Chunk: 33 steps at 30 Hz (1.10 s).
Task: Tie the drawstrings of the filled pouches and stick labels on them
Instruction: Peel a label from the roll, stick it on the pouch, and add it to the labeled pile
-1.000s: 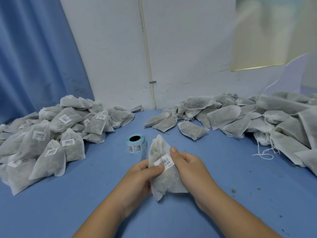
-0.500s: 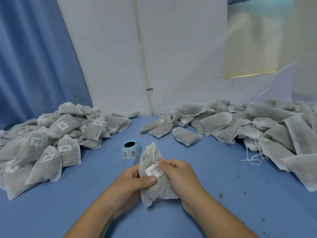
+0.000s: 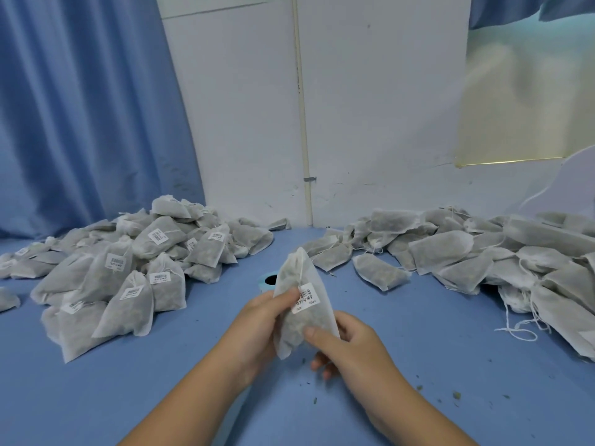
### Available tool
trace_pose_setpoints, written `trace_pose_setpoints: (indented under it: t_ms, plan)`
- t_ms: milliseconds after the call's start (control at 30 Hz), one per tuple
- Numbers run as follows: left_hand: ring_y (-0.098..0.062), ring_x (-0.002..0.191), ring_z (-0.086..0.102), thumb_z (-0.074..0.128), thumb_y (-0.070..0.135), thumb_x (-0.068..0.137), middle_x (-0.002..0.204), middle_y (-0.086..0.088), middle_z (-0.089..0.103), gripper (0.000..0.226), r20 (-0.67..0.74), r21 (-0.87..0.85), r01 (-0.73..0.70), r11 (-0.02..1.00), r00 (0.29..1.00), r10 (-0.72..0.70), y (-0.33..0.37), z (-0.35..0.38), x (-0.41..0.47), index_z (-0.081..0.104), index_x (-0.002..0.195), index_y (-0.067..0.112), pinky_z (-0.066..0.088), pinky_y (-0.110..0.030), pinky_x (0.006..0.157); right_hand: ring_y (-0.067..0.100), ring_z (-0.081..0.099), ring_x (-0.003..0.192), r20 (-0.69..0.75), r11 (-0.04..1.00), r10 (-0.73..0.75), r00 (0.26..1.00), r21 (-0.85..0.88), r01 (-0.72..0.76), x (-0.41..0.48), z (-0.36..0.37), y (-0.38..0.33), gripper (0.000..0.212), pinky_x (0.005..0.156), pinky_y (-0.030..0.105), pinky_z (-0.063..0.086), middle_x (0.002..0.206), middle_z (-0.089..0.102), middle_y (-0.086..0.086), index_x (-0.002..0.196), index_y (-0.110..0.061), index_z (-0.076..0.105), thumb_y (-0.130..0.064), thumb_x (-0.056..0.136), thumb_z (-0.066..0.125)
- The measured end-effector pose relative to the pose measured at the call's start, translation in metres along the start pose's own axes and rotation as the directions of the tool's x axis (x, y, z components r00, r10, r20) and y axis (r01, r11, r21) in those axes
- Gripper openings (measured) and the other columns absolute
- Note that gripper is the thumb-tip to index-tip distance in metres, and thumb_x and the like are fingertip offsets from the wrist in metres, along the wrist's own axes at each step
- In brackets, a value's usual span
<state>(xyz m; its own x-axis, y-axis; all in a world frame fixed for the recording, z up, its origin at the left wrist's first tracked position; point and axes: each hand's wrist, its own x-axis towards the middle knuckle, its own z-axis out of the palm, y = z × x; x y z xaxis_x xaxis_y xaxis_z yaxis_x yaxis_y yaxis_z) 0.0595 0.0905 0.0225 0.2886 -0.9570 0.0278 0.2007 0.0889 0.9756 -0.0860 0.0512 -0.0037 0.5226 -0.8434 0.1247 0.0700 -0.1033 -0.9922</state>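
Head view, holding a labelled pouch (image 3: 294, 273) upright over the blue table (image 3: 128, 397).
Gripping with left hand (image 3: 259, 326) beside the label (image 3: 306, 298), pinching lower down with right hand (image 3: 349, 347).

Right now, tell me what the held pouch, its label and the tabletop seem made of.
Pouch: thin matte white non-woven fabric or filter paper, likely; dark filling shows through. Label: smooth white paper sticker, judging by its printed barcode. Tabletop: matte blue, plastic or cloth; cannot tell which.

Blue table (image 3: 418, 336), labelled pouch heap (image 3: 145, 262) left, unlabelled heap (image 3: 450, 252) right, label roll (image 3: 266, 281) (half hidden)
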Motion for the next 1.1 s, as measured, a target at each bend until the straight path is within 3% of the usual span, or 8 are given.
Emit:
trace_pose_setpoints:
  t_ms: [167, 267, 400, 467, 800, 900, 967, 1100]
  plan:
    - [-0.024, 0.076, 0.070, 0.058, 0.021, 0.094, 0.092, -0.015, 0.074, 0.020, -0.004, 0.043, 0.038, 0.998, 0.999, -0.038, 0.005, -0.026, 0.006, 0.074, 0.090, 0.009, 0.053, -0.029, 0.061, 0.015, 0.056, 0.056, 0.012, 0.995, 0.083, 0.996, 0.061, -0.083, 0.016, 0.010, -0.003, 0.013, 0.053, 0.028, 0.045, 0.072, 0.064, 0.003, 0.092, -0.008, 0.070, -0.018, 0.084, 0.068]
    - [-0.025, 0.081, 0.072, 0.057, 0.022, 0.095, 0.101, -0.013, 0.075, 0.022, -0.044, 0.053, 0.024, 0.998, 0.999, -0.022, 0.010, -0.046, 0.015, 0.075, 0.101, 0.010, 0.056, -0.031, 0.065, 0.015, 0.054, 0.051, 0.004, 0.978, 0.142, 0.990, 0.152, -0.141, 0.033, 0.019, -0.008, 0.019, 0.047, 0.025, 0.043, 0.065, 0.061, 0.003, 0.095, -0.001, 0.065, -0.015, 0.083, 0.067]
    - [-0.018, 0.064, 0.069, 0.061, 0.022, 0.094, 0.090, -0.005, 0.069, 0.018, -0.312, -0.060, -0.036, 0.998, 0.950, 0.015, 0.016, -0.076, 0.037, 0.072, 0.105, 0.013, 0.053, -0.030, 0.058, 0.017, 0.056, 0.052, -0.038, 0.960, 0.168, 0.985, 0.236, -0.154, 0.062, 0.033, -0.019, 0.018, 0.050, 0.028, 0.046, 0.070, 0.063, 0.007, 0.098, -0.003, 0.058, -0.013, 0.085, 0.067]
    - [-0.016, 0.058, 0.064, 0.062, 0.021, 0.093, 0.082, -0.003, 0.065, 0.014, -0.377, -0.107, -0.053, 0.993, 0.926, 0.009, 0.021, -0.089, 0.050, 0.070, 0.102, 0.014, 0.049, -0.029, 0.056, 0.017, 0.056, 0.052, -0.036, 0.955, 0.185, 0.982, 0.243, -0.171, 0.078, 0.041, -0.022, 0.016, 0.051, 0.028, 0.047, 0.071, 0.062, 0.009, 0.094, -0.004, 0.057, -0.014, 0.086, 0.066]
    - [-0.012, 0.048, 0.054, 0.054, 0.007, 0.092, 0.066, 0.002, 0.063, 0.018, -0.434, -0.257, -0.142, 0.956, 0.901, 0.017, 0.006, -0.123, 0.087, 0.070, 0.100, 0.013, 0.040, -0.026, 0.051, 0.016, 0.055, 0.047, -0.009, 0.921, 0.232, 0.973, 0.323, -0.217, 0.165, 0.096, -0.019, 0.010, 0.047, 0.026, 0.048, 0.063, 0.060, 0.010, 0.082, -0.004, 0.062, -0.013, 0.085, 0.063]
    - [-0.012, 0.048, 0.053, 0.053, 0.004, 0.091, 0.065, 0.002, 0.063, 0.021, -0.441, -0.270, -0.159, 0.950, 0.897, 0.025, 0.008, -0.128, 0.089, 0.069, 0.103, 0.012, 0.039, -0.024, 0.048, 0.024, 0.064, 0.070, 0.055, 0.868, 0.096, 0.994, 0.484, -0.110, 0.213, 0.115, -0.050, 0.009, 0.069, 0.027, 0.056, 0.085, 0.063, 0.022, 0.077, 0.005, 0.063, -0.001, 0.085, 0.063]
    - [-0.012, 0.049, 0.053, 0.053, 0.004, 0.091, 0.065, 0.003, 0.064, 0.022, -0.438, -0.272, -0.169, 0.947, 0.898, 0.035, 0.010, -0.130, 0.088, 0.069, 0.104, 0.012, 0.040, -0.024, 0.048, 0.026, 0.066, 0.091, 0.016, 0.839, 0.056, 0.998, 0.542, -0.056, 0.241, 0.121, -0.068, 0.006, 0.082, 0.029, 0.057, 0.096, 0.061, 0.021, 0.085, 0.004, 0.061, 0.000, 0.088, 0.063]
    - [-0.012, 0.049, 0.054, 0.054, 0.004, 0.091, 0.065, 0.002, 0.064, 0.021, -0.405, -0.271, -0.186, 0.944, 0.912, 0.064, 0.016, -0.130, 0.083, 0.069, 0.104, 0.011, 0.042, -0.025, 0.049, 0.026, 0.067, 0.096, -0.019, 0.862, 0.083, 0.996, 0.503, -0.062, 0.257, 0.122, -0.058, 0.004, 0.073, 0.026, 0.059, 0.096, 0.062, 0.018, 0.093, 0.003, 0.057, -0.001, 0.093, 0.057]
